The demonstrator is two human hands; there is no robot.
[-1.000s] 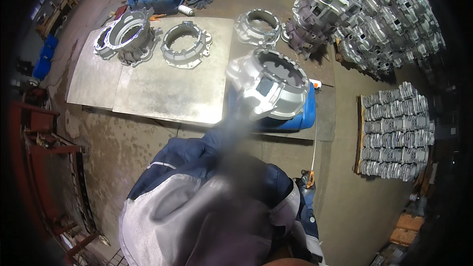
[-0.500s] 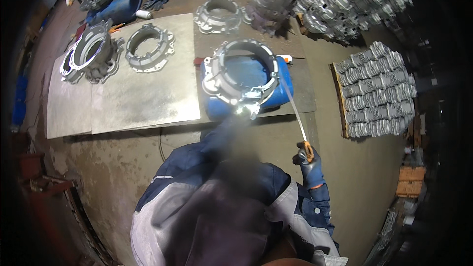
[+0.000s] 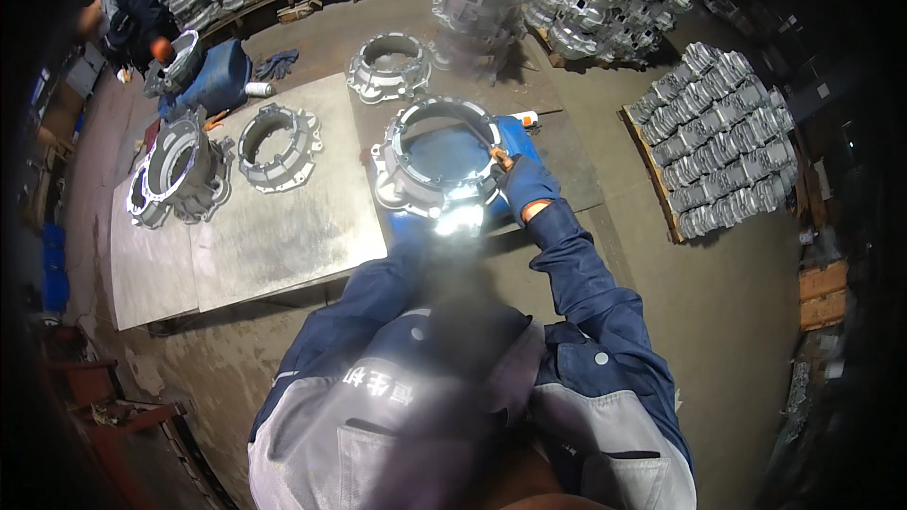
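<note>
The gloved right hand (image 3: 527, 185) was wrapped around an orange-handled tool (image 3: 501, 159) at the right rim of a metal ring (image 3: 404, 191), set on a blue drum (image 3: 518, 137) on the bench (image 3: 574, 170). Glare obscured the left hand; its grip could not be told.

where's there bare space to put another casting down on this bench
The pale metal sheet is bare along its near side, in front of the ring casting on it and the tall housing. It is crowded around the blue drum, with another ring casting over it and the right hand at that rim.
</note>
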